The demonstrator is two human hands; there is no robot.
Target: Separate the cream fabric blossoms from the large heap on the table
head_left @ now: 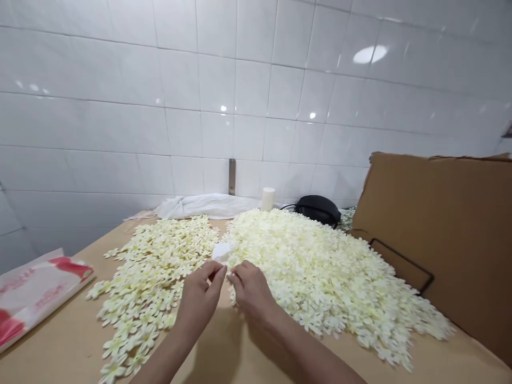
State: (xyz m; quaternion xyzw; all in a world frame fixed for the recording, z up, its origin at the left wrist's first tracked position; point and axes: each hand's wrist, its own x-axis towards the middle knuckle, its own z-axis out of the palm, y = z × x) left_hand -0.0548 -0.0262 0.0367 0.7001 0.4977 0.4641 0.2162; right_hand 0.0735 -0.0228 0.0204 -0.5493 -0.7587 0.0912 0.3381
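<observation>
My left hand (pixel 199 295) and my right hand (pixel 248 288) meet at the middle of the table, fingertips pinched together on a small white fabric flower (pixel 222 252) that sticks up between them. On the left lies a thin, spread-out layer of cream fabric flowers (pixel 154 272). A thick heap of the same flowers (pixel 320 272) covers the table on the right, just beyond my right hand.
The brown table (pixel 68 341) runs up to a white tiled wall. A red and white plastic bag (pixel 32 293) hangs off the left edge. A cardboard sheet (pixel 448 234) stands at the right. At the back lie a white cloth (pixel 204 205), a white cylinder (pixel 267 199) and a black object (pixel 318 208).
</observation>
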